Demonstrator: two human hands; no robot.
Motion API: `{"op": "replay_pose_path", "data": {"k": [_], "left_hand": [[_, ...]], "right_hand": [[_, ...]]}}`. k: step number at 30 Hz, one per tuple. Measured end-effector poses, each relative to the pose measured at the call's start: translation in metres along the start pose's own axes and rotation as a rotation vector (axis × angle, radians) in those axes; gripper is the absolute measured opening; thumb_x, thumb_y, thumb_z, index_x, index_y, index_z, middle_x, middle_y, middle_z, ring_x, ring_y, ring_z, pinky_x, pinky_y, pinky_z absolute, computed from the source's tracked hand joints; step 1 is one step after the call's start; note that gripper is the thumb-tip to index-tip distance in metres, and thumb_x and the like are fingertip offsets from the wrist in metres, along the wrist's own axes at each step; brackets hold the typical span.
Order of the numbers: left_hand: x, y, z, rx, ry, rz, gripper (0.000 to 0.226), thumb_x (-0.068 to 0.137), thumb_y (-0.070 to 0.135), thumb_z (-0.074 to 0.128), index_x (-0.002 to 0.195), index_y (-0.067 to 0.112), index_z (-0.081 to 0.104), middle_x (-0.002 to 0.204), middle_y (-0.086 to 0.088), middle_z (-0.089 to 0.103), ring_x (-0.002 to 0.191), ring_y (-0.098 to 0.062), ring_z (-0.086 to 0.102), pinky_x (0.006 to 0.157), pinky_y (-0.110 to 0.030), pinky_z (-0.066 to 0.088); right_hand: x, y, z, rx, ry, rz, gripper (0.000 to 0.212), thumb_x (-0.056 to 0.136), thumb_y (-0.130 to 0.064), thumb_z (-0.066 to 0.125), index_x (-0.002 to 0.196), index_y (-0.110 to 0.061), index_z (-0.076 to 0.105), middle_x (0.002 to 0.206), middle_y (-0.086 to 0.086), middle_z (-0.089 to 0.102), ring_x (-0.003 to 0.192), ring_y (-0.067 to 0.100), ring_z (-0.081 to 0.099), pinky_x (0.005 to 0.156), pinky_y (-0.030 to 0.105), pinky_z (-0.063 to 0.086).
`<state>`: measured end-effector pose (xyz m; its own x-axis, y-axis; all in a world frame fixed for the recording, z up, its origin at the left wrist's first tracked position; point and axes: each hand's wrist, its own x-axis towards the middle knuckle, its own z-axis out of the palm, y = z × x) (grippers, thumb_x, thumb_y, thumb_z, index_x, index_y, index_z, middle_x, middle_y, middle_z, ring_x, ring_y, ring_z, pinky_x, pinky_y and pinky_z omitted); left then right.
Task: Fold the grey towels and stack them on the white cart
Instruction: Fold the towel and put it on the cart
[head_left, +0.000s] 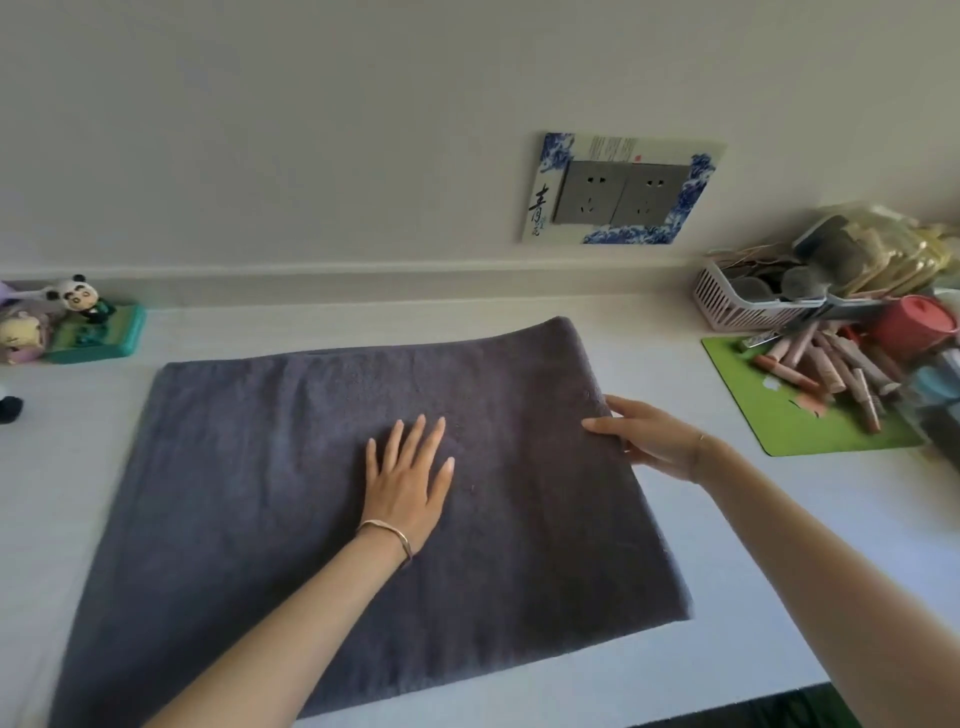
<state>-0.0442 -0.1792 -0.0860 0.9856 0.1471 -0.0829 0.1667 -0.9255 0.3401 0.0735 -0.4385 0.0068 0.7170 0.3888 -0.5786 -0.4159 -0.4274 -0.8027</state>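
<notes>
A dark grey towel (260, 493) lies spread flat over the middle of the white tabletop (779, 545). My left hand (408, 473) rests palm down on the towel's centre with straight, spread fingers. My right hand (649, 436) is at the towel's right edge, thumb on top of the cloth and fingers beside or under the edge. No white cart is in view.
A green mat (763, 415) with several cosmetic tubes and a pink basket (727, 301) of brushes crowd the right side. A panda figure (78, 299) on a green tray (114, 338) stands at the back left. The wall behind carries a double socket (623, 192).
</notes>
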Motion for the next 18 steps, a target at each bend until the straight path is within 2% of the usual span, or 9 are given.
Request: {"op": "replay_pose_path", "data": {"k": [2,5,9,11,13,16,18], "left_hand": [[-0.016,-0.026,-0.011,0.064,-0.030,-0.115,0.069,0.086,0.062,-0.009,0.148,0.034,-0.003,0.158,0.007,-0.002,0.146,-0.019,-0.008,0.114,-0.048,-0.009],[-0.042,-0.071,-0.028,0.098,-0.052,-0.249,0.055,0.098,0.050,0.007,0.150,0.032,0.003,0.159,0.007,-0.002,0.146,-0.020,-0.005,0.116,-0.049,-0.003],[-0.081,-0.126,-0.042,0.024,0.003,-0.247,0.084,0.076,0.060,-0.013,0.148,0.032,0.020,0.157,0.008,0.012,0.146,-0.017,0.006,0.117,-0.041,0.005],[-0.099,-0.146,-0.047,-0.022,0.031,-0.274,0.077,0.082,0.058,-0.007,0.146,0.030,0.025,0.156,0.007,0.016,0.145,-0.015,0.009,0.117,-0.038,0.007],[-0.110,-0.157,-0.052,-0.182,0.071,-0.281,0.061,0.094,0.047,0.005,0.145,0.025,0.032,0.154,0.004,0.024,0.144,-0.015,0.014,0.118,-0.034,0.010],[-0.125,-0.169,-0.061,-0.604,0.181,-0.320,0.056,0.099,0.045,0.015,0.135,0.019,0.049,0.142,0.000,0.046,0.137,-0.015,0.034,0.114,-0.027,0.022],[-0.133,-0.169,-0.067,-0.769,0.229,-0.364,0.057,0.096,0.048,0.019,0.126,0.018,0.058,0.131,0.000,0.056,0.127,-0.012,0.046,0.105,-0.021,0.029]], "right_hand": [[-0.008,-0.025,0.018,0.116,-0.115,-0.063,0.034,0.094,-0.013,0.053,0.127,-0.017,0.054,0.120,0.004,0.066,0.111,0.023,0.063,0.097,0.040,0.050],[-0.015,-0.061,0.062,0.206,-0.241,-0.162,0.034,0.095,-0.010,0.048,0.127,-0.019,0.054,0.120,0.005,0.065,0.108,0.021,0.064,0.091,0.032,0.053],[-0.007,-0.094,0.146,0.236,-0.365,-0.234,0.035,0.095,-0.006,0.046,0.127,-0.018,0.052,0.112,0.006,0.065,0.096,0.016,0.064,0.086,0.025,0.052],[0.004,-0.101,0.191,0.199,-0.440,-0.253,0.034,0.094,-0.009,0.049,0.125,-0.020,0.054,0.109,0.006,0.062,0.098,0.018,0.060,0.086,0.026,0.049],[0.017,-0.099,0.231,0.141,-0.481,-0.243,0.037,0.094,-0.012,0.051,0.131,-0.019,0.050,0.101,0.006,0.060,0.089,0.017,0.059,0.079,0.027,0.048],[0.033,-0.086,0.286,-0.010,-0.452,-0.161,0.046,0.097,-0.016,0.050,0.141,-0.018,0.037,0.091,0.004,0.059,0.070,0.013,0.063,0.066,0.026,0.054],[0.045,-0.073,0.304,-0.177,-0.365,-0.177,0.043,0.099,-0.021,0.047,0.140,-0.015,0.037,0.096,0.007,0.061,0.075,0.015,0.062,0.069,0.027,0.054]]}}
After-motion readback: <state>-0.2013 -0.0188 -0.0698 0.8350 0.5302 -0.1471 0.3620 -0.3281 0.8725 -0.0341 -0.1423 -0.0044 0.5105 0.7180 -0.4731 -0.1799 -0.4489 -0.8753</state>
